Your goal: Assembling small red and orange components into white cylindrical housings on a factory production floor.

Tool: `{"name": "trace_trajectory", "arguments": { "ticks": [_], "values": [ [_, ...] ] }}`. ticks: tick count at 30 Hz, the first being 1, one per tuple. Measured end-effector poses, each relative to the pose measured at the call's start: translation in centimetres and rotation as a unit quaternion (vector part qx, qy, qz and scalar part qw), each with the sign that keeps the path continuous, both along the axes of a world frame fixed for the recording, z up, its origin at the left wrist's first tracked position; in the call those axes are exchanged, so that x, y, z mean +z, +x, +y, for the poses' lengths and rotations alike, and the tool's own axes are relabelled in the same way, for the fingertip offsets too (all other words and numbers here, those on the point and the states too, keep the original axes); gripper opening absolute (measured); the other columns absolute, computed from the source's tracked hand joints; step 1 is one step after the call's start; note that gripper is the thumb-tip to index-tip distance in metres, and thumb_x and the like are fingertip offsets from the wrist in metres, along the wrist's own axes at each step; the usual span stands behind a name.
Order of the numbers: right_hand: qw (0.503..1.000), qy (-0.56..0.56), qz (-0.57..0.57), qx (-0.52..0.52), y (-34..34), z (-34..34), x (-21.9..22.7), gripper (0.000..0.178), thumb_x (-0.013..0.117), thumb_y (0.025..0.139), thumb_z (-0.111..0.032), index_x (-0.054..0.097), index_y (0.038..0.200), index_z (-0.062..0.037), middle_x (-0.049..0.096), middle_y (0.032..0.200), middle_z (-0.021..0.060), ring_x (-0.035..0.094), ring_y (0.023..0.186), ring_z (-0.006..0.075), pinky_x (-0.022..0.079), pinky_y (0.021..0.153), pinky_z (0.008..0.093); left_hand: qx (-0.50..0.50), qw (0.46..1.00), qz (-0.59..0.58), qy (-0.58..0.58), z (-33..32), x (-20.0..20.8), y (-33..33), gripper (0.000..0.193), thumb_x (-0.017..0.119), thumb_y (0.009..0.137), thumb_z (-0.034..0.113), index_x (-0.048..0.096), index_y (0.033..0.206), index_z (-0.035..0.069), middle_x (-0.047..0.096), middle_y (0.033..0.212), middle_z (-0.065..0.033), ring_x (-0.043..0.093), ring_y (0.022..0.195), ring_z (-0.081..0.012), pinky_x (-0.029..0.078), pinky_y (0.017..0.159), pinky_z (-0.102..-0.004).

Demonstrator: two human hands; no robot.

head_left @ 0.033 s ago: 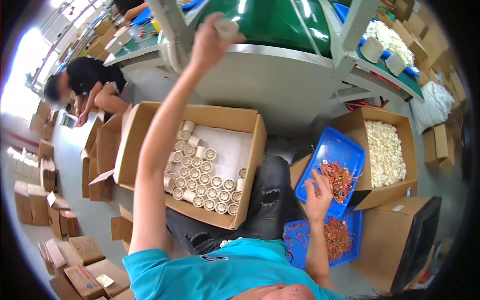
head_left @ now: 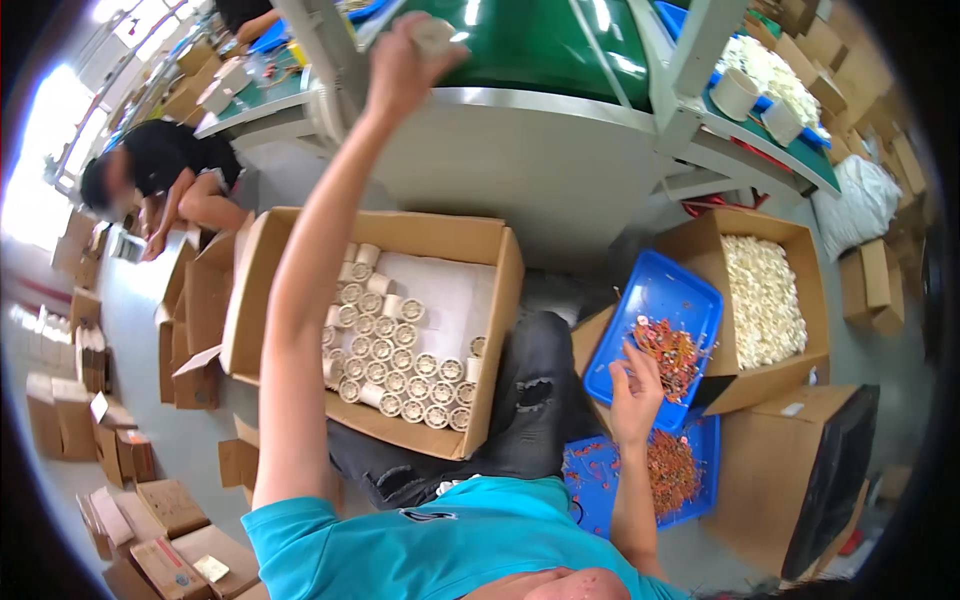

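My left hand (head_left: 402,72) is stretched far forward over the edge of the green-topped bench, its fingers closed around a white plastic cylinder (head_left: 432,38). Below that arm, an open cardboard box (head_left: 400,228) holds rows of similar round white parts (head_left: 397,381), most with their slotted ends up. My right hand (head_left: 636,398) hovers beside a blue tray (head_left: 668,277), fingers bent and thumb apart, with nothing visible in it. A heap of small red and orange wired pieces (head_left: 672,352) lies in this tray.
A second blue tray (head_left: 597,503) holds more wired pieces. To its right stand a carton of small white parts (head_left: 765,305) and a closed carton (head_left: 765,470). The green bench surface (head_left: 540,45) spans the front. A person (head_left: 175,170) crouches at the left near empty cartons (head_left: 205,285).
My left hand has moved slightly farther forward and left with the white cylinder. The whole view has shifted a little; my right hand stays by the tray.
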State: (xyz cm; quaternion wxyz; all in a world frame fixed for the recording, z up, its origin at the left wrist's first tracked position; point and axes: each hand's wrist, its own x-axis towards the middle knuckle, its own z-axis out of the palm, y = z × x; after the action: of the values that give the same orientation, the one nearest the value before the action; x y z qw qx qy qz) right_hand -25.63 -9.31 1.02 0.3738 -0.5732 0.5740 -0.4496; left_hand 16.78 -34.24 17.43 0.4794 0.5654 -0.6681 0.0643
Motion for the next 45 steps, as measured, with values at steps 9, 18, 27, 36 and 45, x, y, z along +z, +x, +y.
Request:
{"name": "trace_trajectory", "arguments": {
  "ticks": [9, 18, 27, 36, 45],
  "values": [
    [0.978, 0.091, 0.115, -0.147, -7.2, 2.0, -5.5, 0.030, 0.068, 0.087, -0.002, 0.070, 0.117, -0.0029, 0.066, 0.103, 0.0115, 0.066, 0.087, 0.0185, 0.053, 0.073, 0.0289, 0.258, 0.926, -0.247, -0.124, -11.7, -3.8, 7.0, 0.083, 0.050, 0.093, 0.066, 0.039, 0.143, 0.000, 0.050, 0.136, -0.0263, 0.045, 0.130, -0.0446, 0.033, 0.107, -0.0557],
    [0.951, 0.091, 0.296, -0.020, -5.5, -1.4, -9.8, 0.018, 0.069, 0.083, -0.009, 0.074, 0.099, -0.0010, 0.068, 0.092, 0.0206, 0.067, 0.089, 0.0367, 0.053, 0.081, 0.0434, 0.036, 0.940, -0.252, -0.228, 6.9, -8.4, -1.0, 0.067, 0.076, 0.079, 0.007, 0.043, 0.137, 0.007, 0.049, 0.138, -0.0191, 0.046, 0.128, -0.0365, 0.034, 0.105, -0.0497],
    [0.855, 0.131, 0.502, -0.004, -4.6, -4.0, -11.1, 0.020, 0.067, 0.078, -0.004, 0.072, 0.097, -0.0029, 0.063, 0.110, 0.0207, 0.067, 0.091, 0.0410, 0.054, 0.079, 0.0488, -0.050, 0.892, -0.247, 0.375, 27.0, -32.0, -2.3, 0.052, 0.066, 0.090, 0.027, 0.048, 0.135, 0.010, 0.043, 0.139, -0.0188, 0.045, 0.125, -0.0385, 0.038, 0.104, -0.0518],
    [0.968, 0.003, 0.204, -0.148, -7.9, -2.3, -8.6, 0.026, 0.066, 0.085, 0.000, 0.070, 0.111, 0.0002, 0.069, 0.100, 0.0162, 0.067, 0.087, 0.0286, 0.052, 0.077, 0.0374, 0.072, 0.801, -0.295, 0.515, 26.1, -35.4, 1.4, 0.065, 0.070, 0.084, 0.029, 0.047, 0.141, 0.011, 0.055, 0.132, -0.0161, 0.050, 0.126, -0.0328, 0.040, 0.104, -0.0506],
    [0.969, -0.109, -0.089, -0.203, -8.4, -0.9, -1.2, 0.029, 0.056, 0.097, 0.001, 0.062, 0.124, 0.0074, 0.062, 0.105, 0.0071, 0.065, 0.078, 0.0134, 0.055, 0.068, 0.0249, 0.066, 0.893, -0.148, 0.419, 25.1, -31.2, 0.7, 0.051, 0.079, 0.079, 0.022, 0.060, 0.122, 0.003, 0.063, 0.121, -0.0172, 0.061, 0.111, -0.0314, 0.050, 0.093, -0.0489]
  ]
}}
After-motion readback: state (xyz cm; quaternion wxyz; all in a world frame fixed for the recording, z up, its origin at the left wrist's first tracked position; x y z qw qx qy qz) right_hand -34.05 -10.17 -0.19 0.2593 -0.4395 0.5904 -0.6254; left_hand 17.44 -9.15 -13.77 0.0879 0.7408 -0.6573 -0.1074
